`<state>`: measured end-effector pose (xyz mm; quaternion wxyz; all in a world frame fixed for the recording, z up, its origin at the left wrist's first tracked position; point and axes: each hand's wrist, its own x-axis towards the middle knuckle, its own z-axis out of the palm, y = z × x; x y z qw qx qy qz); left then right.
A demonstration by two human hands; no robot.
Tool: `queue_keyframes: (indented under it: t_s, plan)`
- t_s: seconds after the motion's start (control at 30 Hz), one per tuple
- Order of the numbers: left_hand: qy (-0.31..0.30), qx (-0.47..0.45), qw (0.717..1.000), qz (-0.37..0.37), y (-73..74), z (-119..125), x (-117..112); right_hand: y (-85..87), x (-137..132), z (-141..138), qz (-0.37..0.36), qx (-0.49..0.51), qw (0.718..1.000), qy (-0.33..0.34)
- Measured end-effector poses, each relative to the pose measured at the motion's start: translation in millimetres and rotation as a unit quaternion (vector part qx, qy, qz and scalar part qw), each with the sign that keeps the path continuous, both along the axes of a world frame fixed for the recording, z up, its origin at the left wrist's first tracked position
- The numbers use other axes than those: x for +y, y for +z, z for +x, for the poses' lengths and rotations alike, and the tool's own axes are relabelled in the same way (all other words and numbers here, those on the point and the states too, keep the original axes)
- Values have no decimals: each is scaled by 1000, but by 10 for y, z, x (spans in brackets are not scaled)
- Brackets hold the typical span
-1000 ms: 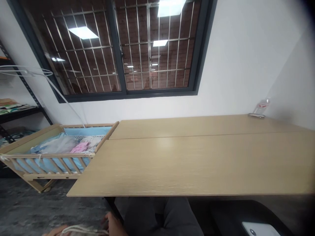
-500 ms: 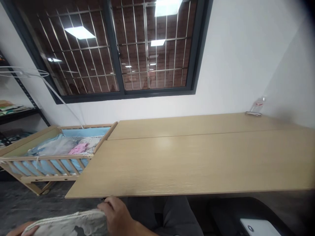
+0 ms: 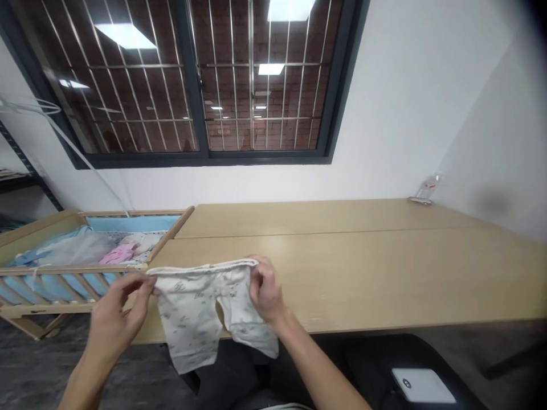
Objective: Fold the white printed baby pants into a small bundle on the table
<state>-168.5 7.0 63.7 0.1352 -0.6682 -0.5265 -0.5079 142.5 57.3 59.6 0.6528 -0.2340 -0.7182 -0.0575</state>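
A pair of small white baby pants (image 3: 188, 319) with a faint print hangs stretched by its waistband between my hands. My left hand (image 3: 122, 310) pinches the left end of the waistband. At the right end, my right hand (image 3: 265, 287) grips the same band with fingers closed. The two legs hang down over the near edge of the wooden table (image 3: 363, 279), and an opening shows between them at the crotch. Whether the cloth touches the tabletop I cannot tell.
Left of the table stands a wooden crib (image 3: 81, 270) with blue lining, holding a pink cloth (image 3: 119, 253) and other fabrics. A clear bottle (image 3: 427, 187) is at the table's far right corner. A white flat device (image 3: 423, 385) lies on a black seat (image 3: 380, 356).
Both hands have risen from below the table's near edge, carrying the pants up and to the right. The cloth now hangs open and spread. The view has shifted slightly right.
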Motion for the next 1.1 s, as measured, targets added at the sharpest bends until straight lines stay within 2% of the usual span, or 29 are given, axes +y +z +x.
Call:
queue_keyframes:
  t_s: [0.07,0.13,0.23,0.37,0.47,0.57,0.63,0.7,0.8,0.97,1.1]
  plan:
    - [-77,21,997,0,137,239,201,95,128,269,3,-47,998,-50]
    - [-125,41,991,-34,222,428,402,136,290,513,-7,-90,992,-86]
    - [-147,45,981,-118,195,649,717,100,602,808,-59,-152,981,-109]
    - [-158,117,954,-228,-49,914,1161,-108,1090,1064,-191,-212,953,-98]
    - [-117,198,929,-291,-270,1105,1461,-362,1418,1180,-283,-228,928,-76]
    - [-77,227,916,-321,-473,1258,1674,-627,1631,1257,-348,-254,900,-61]
    - [-61,230,914,-329,-589,1333,1754,-754,1693,1298,-361,-271,890,-59]
    - [-51,234,912,-333,-695,1395,1787,-822,1701,1331,-350,-277,892,-76]
    - [-60,243,908,-336,-863,1481,1779,-843,1659,1369,-330,-282,896,-96]
    - [-69,252,896,-360,-1172,1568,1772,-906,1592,1427,-346,-352,868,-57]
    - [-68,257,889,-373,-1296,1546,1896,-994,1636,1482,-333,-381,859,-83]
